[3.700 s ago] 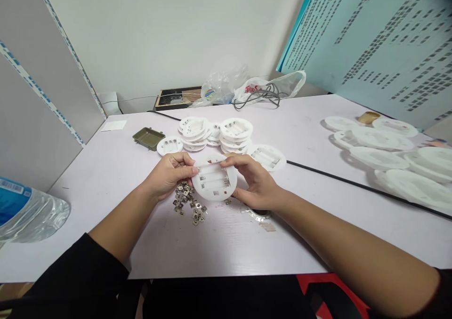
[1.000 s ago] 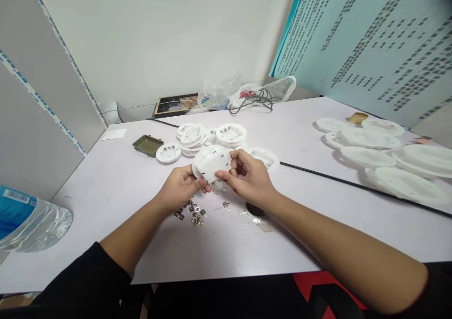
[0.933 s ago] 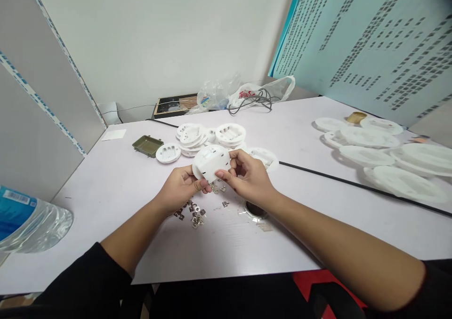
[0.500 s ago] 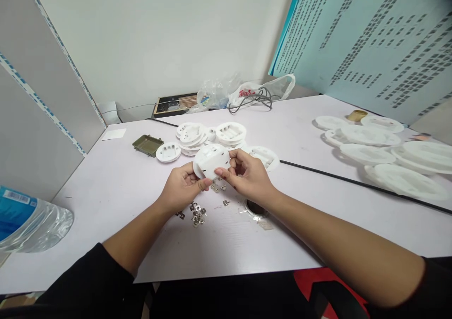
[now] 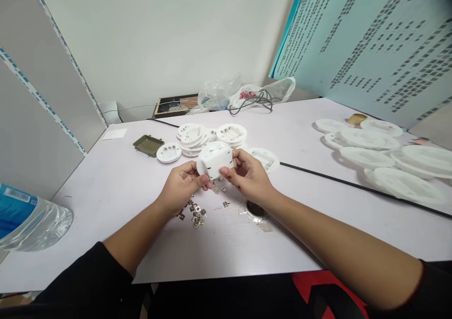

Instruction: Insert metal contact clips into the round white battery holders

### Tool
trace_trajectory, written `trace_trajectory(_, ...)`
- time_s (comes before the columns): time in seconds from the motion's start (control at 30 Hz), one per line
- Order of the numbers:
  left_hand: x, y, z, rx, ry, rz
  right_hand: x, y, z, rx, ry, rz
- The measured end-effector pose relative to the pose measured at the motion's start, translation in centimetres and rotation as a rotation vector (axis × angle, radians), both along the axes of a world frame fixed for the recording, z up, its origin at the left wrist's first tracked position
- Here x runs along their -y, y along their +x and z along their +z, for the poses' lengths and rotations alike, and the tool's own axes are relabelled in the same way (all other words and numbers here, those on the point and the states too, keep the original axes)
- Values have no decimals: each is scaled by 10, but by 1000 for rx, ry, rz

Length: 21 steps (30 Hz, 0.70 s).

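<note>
Hands (image 5: 250, 177) are pinching a tilted disc (image 5: 219, 161) between them, back side up, while contacts (image 5: 196, 219) are lying nearer the left hand (image 5: 179, 187), toward the bench's (image 5: 226, 258) front edge.

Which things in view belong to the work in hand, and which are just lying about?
Seemingly part of the work:
held white disc
small metal pieces
stacked white discs

Probably just lying about:
water bottle
clear plastic bag
green tray
</note>
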<state>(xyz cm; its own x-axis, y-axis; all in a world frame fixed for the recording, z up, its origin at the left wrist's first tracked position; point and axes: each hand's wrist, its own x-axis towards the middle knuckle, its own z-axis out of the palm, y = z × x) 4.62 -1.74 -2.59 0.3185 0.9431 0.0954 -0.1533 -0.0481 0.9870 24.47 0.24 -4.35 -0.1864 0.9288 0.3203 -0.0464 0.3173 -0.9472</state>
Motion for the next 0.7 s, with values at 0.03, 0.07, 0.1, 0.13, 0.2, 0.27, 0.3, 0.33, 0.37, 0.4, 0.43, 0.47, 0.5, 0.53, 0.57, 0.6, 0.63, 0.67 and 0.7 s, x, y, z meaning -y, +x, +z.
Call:
trace_trajectory(0.03,0,0,-1,10,-6,-12,0,0,0,-7,11,8)
trace_trajectory(0.07,-1,-1,-1,17,-11,-24,0,0,-1,-12,25,16)
trace_trajectory(0.1,0,-1,-1,20,-14,-36,-1,0,-1,-13,40,22)
trace_trajectory(0.13,0,-1,-1,21,-14,-45,-1,1,-2,-13,55,26)
trace_trajectory(0.2,0,-1,0,17,-4,-65,-2,1,-3,-11,83,41)
trace_trajectory(0.27,0,-1,1,14,12,-93,-3,1,-4,-9,97,63)
trace_trajectory(0.3,-1,-1,1,17,22,-107,-3,1,-5,-9,100,75)
trace_trajectory(0.33,-1,-1,1,20,31,-121,-3,1,-5,-10,102,87)
trace_trajectory(0.37,-2,-1,1,20,38,-132,-3,1,-5,-12,104,97)
trace_trajectory(0.4,-2,-2,2,18,44,-138,-3,1,-5,-15,105,103)
trace_trajectory(0.43,-2,-2,2,14,48,-139,-4,1,-6,-17,107,107)
trace_trajectory(0.47,-3,-2,2,10,49,-138,-4,1,-6,-16,107,109)
trace_trajectory(0.5,-3,-2,2,4,50,-137,-4,0,-6,-13,106,110)
trace_trajectory(0.53,-2,-2,3,-2,52,-135,-4,0,-6,-7,103,110)
trace_trajectory(0.57,-2,-2,3,-7,58,-132,-4,0,-6,-2,101,107)
trace_trajectory(0.6,-2,-2,4,-14,66,-127,-4,0,-6,4,98,105)
trace_trajectory(0.63,-1,-2,4,-22,74,-120,-4,0,-6,10,95,103)
trace_trajectory(0.67,-1,-2,5,-30,85,-109,-4,1,-5,18,91,100)
trace_trajectory(0.7,0,-2,5,-37,96,-96,-4,1,-5,28,87,98)
